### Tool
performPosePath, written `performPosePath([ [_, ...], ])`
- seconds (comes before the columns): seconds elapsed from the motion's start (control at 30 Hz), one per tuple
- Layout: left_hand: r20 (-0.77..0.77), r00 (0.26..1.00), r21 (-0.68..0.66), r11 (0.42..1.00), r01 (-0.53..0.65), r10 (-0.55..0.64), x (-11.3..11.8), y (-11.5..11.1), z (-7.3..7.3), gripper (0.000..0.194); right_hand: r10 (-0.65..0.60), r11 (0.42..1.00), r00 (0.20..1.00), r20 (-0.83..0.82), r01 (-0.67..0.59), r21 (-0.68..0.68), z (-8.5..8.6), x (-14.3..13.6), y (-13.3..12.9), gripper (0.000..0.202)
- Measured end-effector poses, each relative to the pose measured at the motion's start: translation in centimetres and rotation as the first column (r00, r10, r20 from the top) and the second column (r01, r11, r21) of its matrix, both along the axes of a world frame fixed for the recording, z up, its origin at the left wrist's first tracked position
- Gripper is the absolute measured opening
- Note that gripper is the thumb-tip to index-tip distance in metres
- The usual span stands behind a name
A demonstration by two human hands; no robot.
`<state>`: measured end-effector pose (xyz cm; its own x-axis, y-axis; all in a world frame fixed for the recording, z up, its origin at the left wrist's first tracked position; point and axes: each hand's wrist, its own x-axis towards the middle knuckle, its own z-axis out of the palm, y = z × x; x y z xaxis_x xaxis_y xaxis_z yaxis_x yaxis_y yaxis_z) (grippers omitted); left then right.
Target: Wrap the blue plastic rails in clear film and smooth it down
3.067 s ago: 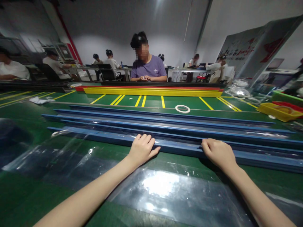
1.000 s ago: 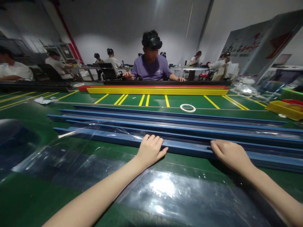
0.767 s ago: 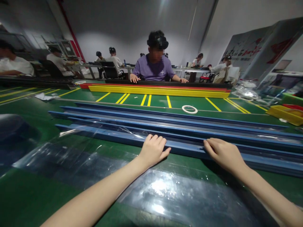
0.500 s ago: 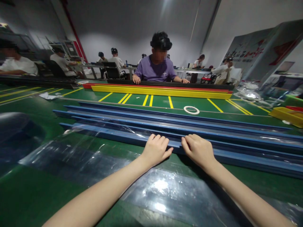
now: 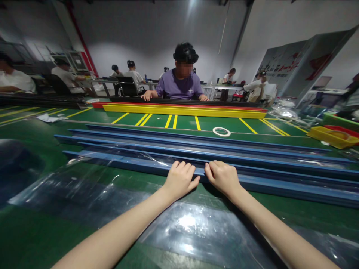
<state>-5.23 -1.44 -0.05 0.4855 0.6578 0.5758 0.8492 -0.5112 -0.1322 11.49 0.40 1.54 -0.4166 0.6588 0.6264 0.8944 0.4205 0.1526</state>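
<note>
Several long blue channel-shaped strips lie side by side across the bench. Both my hands rest close together on the nearest blue strip (image 5: 280, 189). The fingers of my left hand (image 5: 181, 178) curl over its upper edge, with the thumb on the near side. Just to the right, my right hand (image 5: 223, 178) is closed over the same edge, its fingertips hidden behind the wall. A clear plastic film (image 5: 179, 228) lies under my forearms, and part of it reaches over the left ends of the strips.
Across the green bench (image 5: 179, 122), a co-worker in a purple shirt (image 5: 179, 84) sits behind yellow (image 5: 182, 111) and red strips. A white tape ring (image 5: 221, 131) lies beyond the blue strips. At right is a yellow tray (image 5: 331, 137); crumpled clear plastic (image 5: 284, 108) sits behind it.
The view has shifted slightly, so most things appear a little further left. My hands keep their hold on the near strip. The co-worker's hands have moved left along the far strips.
</note>
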Motion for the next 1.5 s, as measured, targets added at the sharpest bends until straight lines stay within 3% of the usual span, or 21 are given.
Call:
performPosePath([
  [0.3, -0.006, 1.000, 0.015, 1.000, 0.009, -0.009, 0.0, 0.1, 0.1, 0.025, -0.088, 0.978, 0.995, 0.055, 0.096, -0.183, 0.5, -0.5, -0.1, 0.041],
  [0.8, 0.006, 0.996, 0.013, 0.996, 0.084, -0.084, -0.4, 0.0, 0.1, 0.024, -0.185, 0.956, 0.980, 0.077, 0.198, -0.216, 1.0, -0.4, 0.0, 0.044],
  [0.93, 0.013, 0.992, 0.029, 0.991, 0.127, -0.128, -0.3, -0.1, 0.2, 0.023, -0.218, 0.942, 0.969, 0.115, 0.239, -0.237, 1.0, 1.2, 0.0, 0.046],
  [1.17, 0.041, 0.995, 0.059, 0.994, 0.094, -0.096, -0.3, -0.2, 0.3, 0.023, -0.288, 0.921, 0.946, 0.149, 0.316, -0.227, 0.9, 5.5, 0.0, 0.046],
  [1.5, 0.071, 0.996, 0.022, 0.998, 0.053, -0.054, -0.4, -0.1, 0.2, 0.023, -0.297, 0.922, 0.946, 0.130, 0.319, -0.219, 0.7, 8.8, 0.5, 0.045],
])
